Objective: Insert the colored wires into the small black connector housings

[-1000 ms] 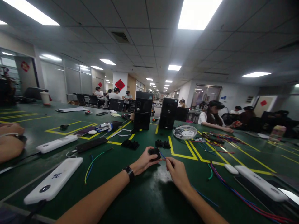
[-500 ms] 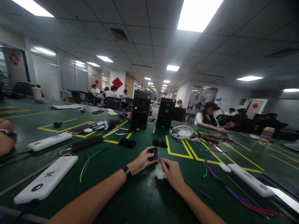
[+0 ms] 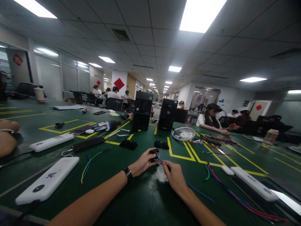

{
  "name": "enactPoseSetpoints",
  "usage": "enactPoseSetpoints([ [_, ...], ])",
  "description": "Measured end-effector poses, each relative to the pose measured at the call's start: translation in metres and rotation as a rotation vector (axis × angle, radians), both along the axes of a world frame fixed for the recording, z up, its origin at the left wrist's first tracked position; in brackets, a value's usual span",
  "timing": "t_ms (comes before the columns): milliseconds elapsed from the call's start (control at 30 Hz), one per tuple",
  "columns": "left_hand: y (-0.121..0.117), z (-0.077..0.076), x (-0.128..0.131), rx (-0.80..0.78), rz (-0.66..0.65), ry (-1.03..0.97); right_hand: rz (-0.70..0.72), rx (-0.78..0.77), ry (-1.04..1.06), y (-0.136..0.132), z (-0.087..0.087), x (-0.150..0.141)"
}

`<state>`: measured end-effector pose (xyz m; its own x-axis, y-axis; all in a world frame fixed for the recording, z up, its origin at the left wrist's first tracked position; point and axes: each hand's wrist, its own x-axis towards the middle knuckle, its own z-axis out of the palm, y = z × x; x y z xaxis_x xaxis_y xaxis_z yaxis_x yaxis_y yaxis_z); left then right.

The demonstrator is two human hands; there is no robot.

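My left hand, with a dark watch at the wrist, grips a small black part above the table; its exact kind is too small to make out. A blue wire runs from that part to my right hand, whose thumb and forefinger pinch it. The wire's tip at the black part is hidden. Its other length shows beyond my right wrist, low over the table. Just beyond my hands lie two black pieces, one at the left and one at the right.
On the green table lie green and blue wires at left and a red-and-blue bundle at right. White power banks flank me. Black boxes and a white basket stand ahead. A co-worker sits at right.
The view has shifted very slightly. My right hand has moved a touch down and right relative to the black part, with more of the blue wire showing between my hands.
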<state>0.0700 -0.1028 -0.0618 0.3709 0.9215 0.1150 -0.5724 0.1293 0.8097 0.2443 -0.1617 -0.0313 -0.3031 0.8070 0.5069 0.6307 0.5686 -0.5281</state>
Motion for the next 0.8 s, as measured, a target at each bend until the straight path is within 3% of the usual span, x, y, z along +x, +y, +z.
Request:
enactPoseSetpoints([
  [267,-0.008,0.004,0.001,0.057,0.031,0.099,0.04,-0.002,-0.054,-0.002,0.0,0.0],
  [567,-0.02,0.017,0.002,0.144,0.166,0.371,0.044,-0.019,-0.114,-0.006,0.001,-0.002],
  [800,-0.022,0.016,0.003,0.211,0.176,0.329,0.027,0.002,-0.122,-0.011,0.007,-0.006],
])
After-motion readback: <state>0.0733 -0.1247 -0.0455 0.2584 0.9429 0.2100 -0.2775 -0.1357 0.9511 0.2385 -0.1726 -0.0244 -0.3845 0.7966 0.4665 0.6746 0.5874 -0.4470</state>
